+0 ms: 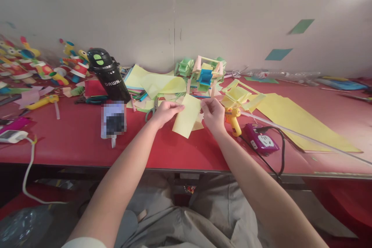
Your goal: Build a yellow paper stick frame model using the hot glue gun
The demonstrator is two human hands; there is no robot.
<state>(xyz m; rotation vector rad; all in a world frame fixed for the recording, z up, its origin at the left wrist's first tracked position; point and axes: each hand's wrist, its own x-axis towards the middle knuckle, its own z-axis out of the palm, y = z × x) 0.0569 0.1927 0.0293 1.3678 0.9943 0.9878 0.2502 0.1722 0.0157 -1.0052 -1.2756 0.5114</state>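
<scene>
My left hand (164, 113) and my right hand (213, 114) both pinch a yellow paper piece (187, 117) held just above the red table (78, 135). The paper hangs between them, tilted. Behind it stands a stick-and-paper model (205, 74) with green, blue and yellow folded parts. A yellow glue gun (234, 119) lies right beside my right hand. Scissors with green handles (151, 111) lie under my left hand.
A black bottle (108, 74) stands left of centre, with a blurred small box (113, 120) before it. Colourful craft figures (43, 66) crowd the far left. A purple power socket (260, 140) with black cable and large yellow sheets (293, 122) lie right. Grey partition behind.
</scene>
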